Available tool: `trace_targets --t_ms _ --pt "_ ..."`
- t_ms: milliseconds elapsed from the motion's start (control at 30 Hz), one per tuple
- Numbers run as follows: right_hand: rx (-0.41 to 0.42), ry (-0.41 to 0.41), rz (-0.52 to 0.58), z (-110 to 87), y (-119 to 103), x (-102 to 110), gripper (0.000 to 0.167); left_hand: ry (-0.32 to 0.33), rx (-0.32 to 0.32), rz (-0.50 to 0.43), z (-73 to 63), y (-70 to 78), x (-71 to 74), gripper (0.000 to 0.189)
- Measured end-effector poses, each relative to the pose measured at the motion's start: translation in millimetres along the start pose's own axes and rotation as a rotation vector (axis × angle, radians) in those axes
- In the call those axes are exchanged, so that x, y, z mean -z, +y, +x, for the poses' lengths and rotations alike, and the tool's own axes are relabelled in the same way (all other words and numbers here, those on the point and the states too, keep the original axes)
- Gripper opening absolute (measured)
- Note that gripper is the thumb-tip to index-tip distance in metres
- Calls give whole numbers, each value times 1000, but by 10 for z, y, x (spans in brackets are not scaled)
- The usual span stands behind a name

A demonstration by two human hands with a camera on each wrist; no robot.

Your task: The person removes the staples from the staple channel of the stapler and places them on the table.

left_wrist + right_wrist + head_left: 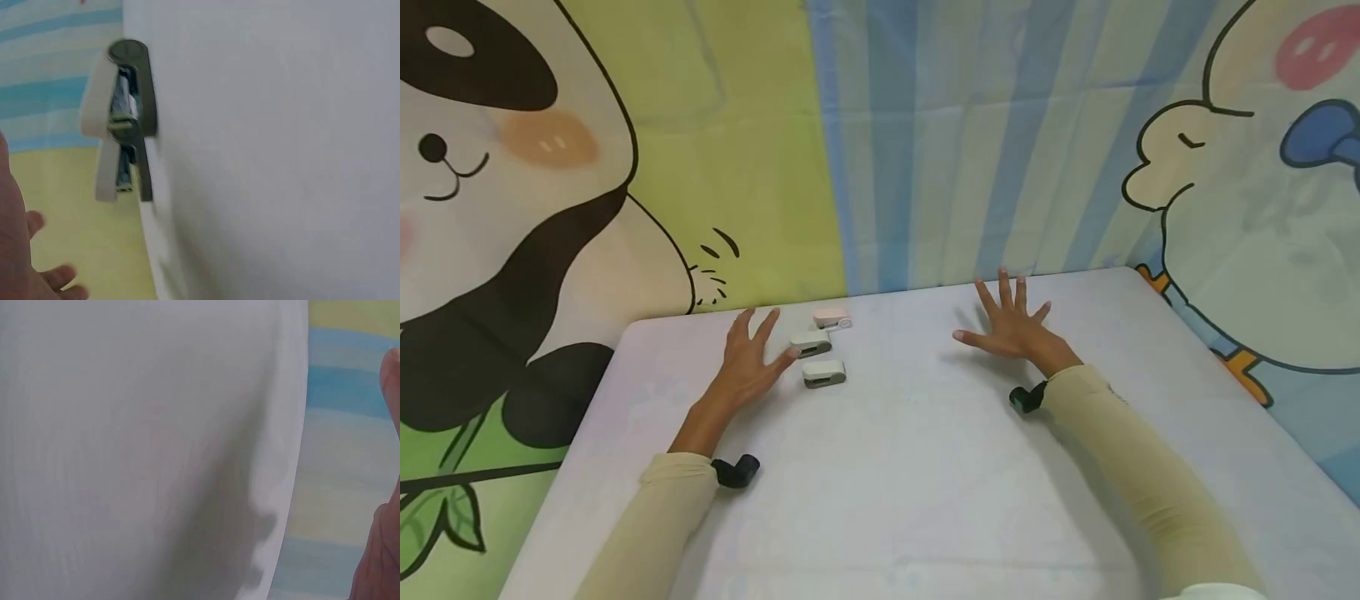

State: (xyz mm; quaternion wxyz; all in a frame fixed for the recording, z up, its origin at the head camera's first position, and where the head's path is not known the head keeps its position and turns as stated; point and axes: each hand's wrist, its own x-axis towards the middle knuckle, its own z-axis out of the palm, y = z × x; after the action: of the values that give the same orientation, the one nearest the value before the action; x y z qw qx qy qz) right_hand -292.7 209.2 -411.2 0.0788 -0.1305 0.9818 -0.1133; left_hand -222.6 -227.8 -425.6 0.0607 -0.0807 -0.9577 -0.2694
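Note:
Three small staplers stand in a loose column on the white table: a pink stapler (831, 317) at the back, a white and grey-green stapler (811, 343) in the middle, and a similar white stapler (824, 373) in front. Just left of them is my left hand (747, 371), fingers spread, its thumb tip close to the middle stapler; whether it touches cannot be told. In the left wrist view, a nearer stapler (134, 94) partly overlaps another stapler (125, 169). Over the table's back right, my right hand (1011, 329) has its fingers fanned out and holds nothing.
The white tabletop (895, 467) spreads in front of and between both hands. Behind its back edge hangs a printed curtain (970, 150) with a panda and stripes. A small black wrist camera (737, 472) sits on each wrist.

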Motion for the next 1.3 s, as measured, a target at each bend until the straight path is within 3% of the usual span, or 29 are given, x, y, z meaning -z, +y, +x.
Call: trace_targets --t_ms 100,200,300,400,567,733,833,1133,1300 --pt "48 11 71 21 -77 -26 107 87 -16 -156 -32 98 -38 62" --pt "133 -40 270 33 -181 -54 101 124 7 -288 -89 186 -85 45" --pt "214 -122 520 34 -299 -78 92 93 55 -375 -155 259 -127 44" --pt "262 -152 690 31 -419 -109 78 55 81 -432 -200 317 -163 50" --pt "302 -127 858 35 -652 -158 48 40 85 -470 -224 387 -185 53" --pt "344 -111 898 35 -928 -214 37 -51 120 -409 -211 329 -268 49" --pt "370 -111 920 111 -1024 -342 34 -92 103 -354 -187 267 -337 49" --pt "482 -132 910 105 -1296 -480 31 -73 -30 -326 -128 271 -445 16" --pt "526 -113 857 77 -1362 -531 37 -57 -82 -338 -106 339 -490 11"
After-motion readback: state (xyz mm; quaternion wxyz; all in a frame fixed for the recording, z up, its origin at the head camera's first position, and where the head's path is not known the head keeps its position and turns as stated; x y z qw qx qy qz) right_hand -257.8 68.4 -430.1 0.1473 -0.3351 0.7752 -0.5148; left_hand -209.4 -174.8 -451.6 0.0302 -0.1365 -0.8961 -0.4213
